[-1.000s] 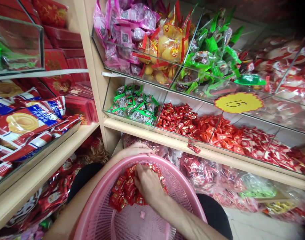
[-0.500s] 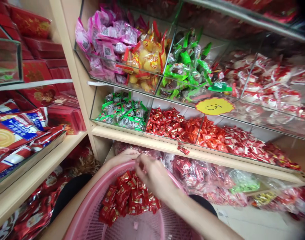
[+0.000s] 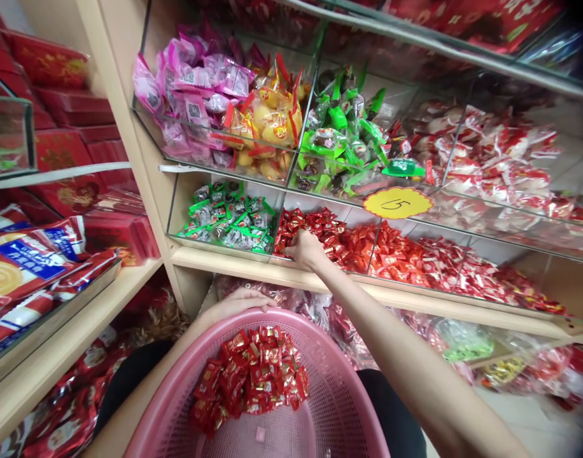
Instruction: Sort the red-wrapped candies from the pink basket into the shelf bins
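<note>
A pink mesh basket (image 3: 330,407) sits in my lap with a heap of small red wrapped candies (image 3: 251,378) in it. My left hand (image 3: 237,299) grips the basket's far rim, fingers curled over it. My right hand (image 3: 307,248) reaches up into the glass bin of red candies (image 3: 339,238) on the lower shelf; its fingers are buried among the candies, closed round something I cannot make out.
Beside that bin, green-wrapped candies (image 3: 229,216) lie to the left and more red ones (image 3: 429,261) to the right. Above are pink (image 3: 186,102), yellow (image 3: 267,127) and green (image 3: 344,133) sweets. A yellow price tag (image 3: 397,203) reads 5. Biscuit packs (image 3: 28,267) fill the left shelf.
My right hand has left the candy heap in the basket and risen to the red candy bin on the shelf. The left hand stays on the rim.
</note>
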### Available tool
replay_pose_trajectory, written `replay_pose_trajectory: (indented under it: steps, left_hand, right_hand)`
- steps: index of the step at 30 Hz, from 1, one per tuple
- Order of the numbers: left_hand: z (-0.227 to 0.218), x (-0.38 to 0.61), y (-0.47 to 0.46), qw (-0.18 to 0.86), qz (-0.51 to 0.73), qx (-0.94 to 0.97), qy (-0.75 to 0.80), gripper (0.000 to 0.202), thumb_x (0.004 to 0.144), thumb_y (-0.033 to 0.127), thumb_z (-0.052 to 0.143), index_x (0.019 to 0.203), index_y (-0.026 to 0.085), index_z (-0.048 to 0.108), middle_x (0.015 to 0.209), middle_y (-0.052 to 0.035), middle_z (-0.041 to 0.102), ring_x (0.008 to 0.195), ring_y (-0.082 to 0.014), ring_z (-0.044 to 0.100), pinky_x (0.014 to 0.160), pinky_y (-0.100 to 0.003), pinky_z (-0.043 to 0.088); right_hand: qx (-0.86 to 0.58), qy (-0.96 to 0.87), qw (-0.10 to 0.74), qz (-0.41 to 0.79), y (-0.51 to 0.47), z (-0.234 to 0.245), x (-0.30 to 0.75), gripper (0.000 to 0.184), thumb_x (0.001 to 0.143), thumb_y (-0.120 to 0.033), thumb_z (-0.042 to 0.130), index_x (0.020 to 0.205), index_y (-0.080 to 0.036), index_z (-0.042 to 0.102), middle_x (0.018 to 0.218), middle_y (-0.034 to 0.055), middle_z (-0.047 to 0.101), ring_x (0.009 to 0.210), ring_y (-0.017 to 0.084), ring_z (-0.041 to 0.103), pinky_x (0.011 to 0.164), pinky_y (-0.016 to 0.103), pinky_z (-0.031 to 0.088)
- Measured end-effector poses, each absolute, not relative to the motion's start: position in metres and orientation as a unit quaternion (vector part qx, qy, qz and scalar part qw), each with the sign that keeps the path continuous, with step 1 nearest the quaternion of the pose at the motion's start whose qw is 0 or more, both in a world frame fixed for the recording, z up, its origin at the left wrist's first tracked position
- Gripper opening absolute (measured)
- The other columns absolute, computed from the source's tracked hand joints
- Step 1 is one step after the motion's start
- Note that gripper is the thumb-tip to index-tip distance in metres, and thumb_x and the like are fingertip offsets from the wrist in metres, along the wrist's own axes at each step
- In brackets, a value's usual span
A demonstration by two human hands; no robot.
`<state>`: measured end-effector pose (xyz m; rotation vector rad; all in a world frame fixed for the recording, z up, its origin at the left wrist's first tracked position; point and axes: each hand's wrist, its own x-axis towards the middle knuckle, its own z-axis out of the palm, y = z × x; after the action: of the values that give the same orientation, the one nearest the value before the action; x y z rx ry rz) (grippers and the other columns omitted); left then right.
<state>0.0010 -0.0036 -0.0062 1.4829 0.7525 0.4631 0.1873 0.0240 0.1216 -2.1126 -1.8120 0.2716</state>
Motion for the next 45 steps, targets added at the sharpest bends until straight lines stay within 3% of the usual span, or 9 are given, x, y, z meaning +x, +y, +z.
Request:
replay_pose_trajectory:
  steps: [4,9,15,19,22,25,33,41,45]
  left_hand:
    - [-0.004,0.002,-0.005,0.658,0.218,0.641,0.330,0.037,0.074,0.047,0.066,0.077,0.010,0.071,0.108,-0.0098,0.068,0.098,-0.0209,0.061,0.086,-0.026,0.042]
    - [-0.008,0.003,-0.006,0.652,0.216,0.650,0.325,0.033,0.076,0.043,0.064,0.081,0.011,0.071,0.112,-0.0090,0.067,0.101,-0.0205,0.060,0.087,-0.026,0.041]
    - [-0.007,0.003,-0.006,0.649,0.221,0.650,0.328,0.028,0.077,0.040,0.063,0.076,0.013,0.072,0.107,-0.0073,0.068,0.094,-0.0182,0.061,0.082,-0.025,0.042]
    - [-0.005,0.004,-0.009,0.663,0.214,0.635,0.333,0.026,0.075,0.038,0.066,0.080,0.013,0.072,0.103,-0.0064,0.069,0.087,-0.0160,0.061,0.075,-0.023,0.042]
    - [-0.006,0.005,-0.010,0.681,0.219,0.608,0.345,0.031,0.072,0.040,0.069,0.086,0.012,0.072,0.097,-0.0076,0.069,0.079,-0.0156,0.061,0.071,-0.025,0.043]
    - [-0.009,0.006,-0.009,0.699,0.231,0.584,0.342,0.042,0.068,0.044,0.071,0.094,0.011,0.071,0.094,-0.0086,0.070,0.082,-0.0180,0.061,0.077,-0.028,0.044]
    - [-0.019,0.005,-0.002,0.648,0.225,0.640,0.346,0.040,0.073,0.044,0.066,0.093,0.009,0.071,0.096,-0.0087,0.069,0.089,-0.0188,0.061,0.084,-0.028,0.043]
    - [-0.021,0.005,0.000,0.652,0.227,0.634,0.349,0.040,0.071,0.044,0.068,0.093,0.010,0.071,0.095,-0.0079,0.069,0.089,-0.0190,0.061,0.085,-0.029,0.043]
    - [-0.018,0.005,-0.003,0.661,0.229,0.630,0.337,0.040,0.072,0.046,0.067,0.089,0.009,0.070,0.088,-0.0073,0.069,0.083,-0.0184,0.061,0.081,-0.029,0.043]
  right_hand:
    - [-0.740,-0.642,0.180,0.091,0.022,0.119,0.192,0.012,0.069,-0.021,0.063,0.080,-0.020,0.058,0.088,0.0076,0.065,0.085,0.023,0.062,0.071,0.031,0.044]
    - [-0.725,-0.653,0.213,0.046,0.012,0.119,0.205,0.010,0.068,-0.014,0.058,0.076,-0.021,0.056,0.078,0.0061,0.063,0.077,0.022,0.060,0.065,0.030,0.042]
    - [-0.644,-0.676,0.354,0.054,-0.018,0.133,0.228,0.012,0.068,-0.012,0.053,0.068,-0.022,0.046,0.066,-0.0011,0.057,0.062,0.014,0.051,0.061,0.027,0.038]
    - [-0.552,-0.684,0.442,0.178,-0.058,0.134,0.230,0.012,0.072,-0.022,0.057,0.073,-0.022,0.045,0.067,-0.0017,0.055,0.058,0.012,0.048,0.058,0.026,0.038]
    - [-0.498,-0.684,0.422,0.326,-0.083,0.110,0.216,0.013,0.074,-0.026,0.057,0.075,-0.022,0.045,0.064,-0.0031,0.051,0.056,0.011,0.045,0.053,0.025,0.037]
    - [-0.497,-0.678,0.357,0.408,-0.095,0.074,0.196,0.011,0.072,-0.022,0.057,0.073,-0.021,0.046,0.061,-0.0045,0.048,0.055,0.010,0.043,0.051,0.024,0.034]
    - [-0.527,-0.698,0.269,0.402,-0.081,0.029,0.178,0.014,0.065,-0.007,0.051,0.067,-0.020,0.045,0.062,-0.0051,0.050,0.058,0.010,0.044,0.056,0.023,0.036]
    - [-0.507,-0.667,0.270,0.475,-0.077,0.020,0.176,0.013,0.067,-0.010,0.054,0.070,-0.020,0.047,0.061,-0.0054,0.050,0.054,0.009,0.044,0.051,0.021,0.038]
    - [-0.526,-0.696,0.295,0.389,-0.082,0.014,0.169,0.013,0.069,-0.010,0.053,0.069,-0.021,0.045,0.063,-0.0047,0.051,0.058,0.010,0.047,0.057,0.022,0.040]
